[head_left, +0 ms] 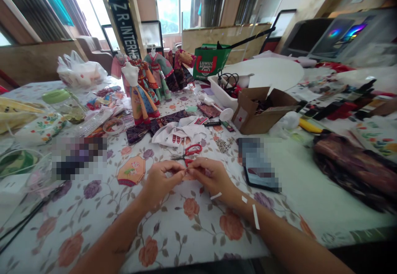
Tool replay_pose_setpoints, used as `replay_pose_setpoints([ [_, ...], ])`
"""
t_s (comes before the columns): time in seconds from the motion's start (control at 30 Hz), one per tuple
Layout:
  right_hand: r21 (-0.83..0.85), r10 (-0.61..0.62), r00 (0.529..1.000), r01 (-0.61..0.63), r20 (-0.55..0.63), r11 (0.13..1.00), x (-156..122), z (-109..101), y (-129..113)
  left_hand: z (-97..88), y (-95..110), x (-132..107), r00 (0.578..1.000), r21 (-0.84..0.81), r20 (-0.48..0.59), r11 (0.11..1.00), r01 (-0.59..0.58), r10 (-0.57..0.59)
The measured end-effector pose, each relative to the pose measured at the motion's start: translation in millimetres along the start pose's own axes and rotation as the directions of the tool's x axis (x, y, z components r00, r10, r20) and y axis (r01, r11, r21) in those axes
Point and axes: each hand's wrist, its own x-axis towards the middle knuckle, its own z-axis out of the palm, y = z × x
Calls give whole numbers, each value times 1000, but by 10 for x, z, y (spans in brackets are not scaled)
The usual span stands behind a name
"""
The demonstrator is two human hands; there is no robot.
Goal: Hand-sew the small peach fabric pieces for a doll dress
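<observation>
My left hand (161, 178) and my right hand (212, 175) meet low over the flowered tablecloth, their fingertips pinched together. Whatever lies between the fingers is too small to make out. Just beyond the fingertips lie red-handled scissors (192, 150), partly hidden by my right hand. An orange fabric piece with embroidery and a dark red lower edge (132, 171) rests flat to the left of my left hand. White strips (255, 217) stick to my right wrist and forearm. Further right lies a phone (260, 166).
Crumpled white cloth (178, 132) and a heap of small metallic bits (223, 145) lie past the scissors. Behind them stand dressed doll mannequins (141, 96), a cardboard box (259, 114), a white bin (223, 92) and a green bag (211, 61). A lidded jar (66, 106) is at left.
</observation>
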Motion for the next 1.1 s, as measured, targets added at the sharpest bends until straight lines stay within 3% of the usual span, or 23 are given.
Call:
replay_pose_setpoints([
  [0.17,95,99,994,-104,50,990,3,-25,-61,-10,-38,0,996,-148,57,986,73,-65],
  [0.3,84,60,998,-63,36,995,2,-17,-48,-18,-65,6,993,-250,97,964,90,-67],
  [0.4,-57,-84,994,79,-74,995,1,2,-2,-17,-50,15,991,-286,87,950,124,-103],
  [0.5,-280,-312,931,254,-187,926,-2,20,43,-6,-28,27,991,-306,25,943,130,-128],
  [0.63,-388,-429,893,350,-137,853,-20,44,73,19,-10,27,991,-321,-17,940,117,-129],
  [0.83,-364,-411,903,345,-123,865,-46,67,76,32,-10,10,992,-341,22,932,123,-123],
  [1.1,-202,-268,953,237,-140,950,-21,41,-31,41,-25,-6,994,-328,43,938,108,-99],
])
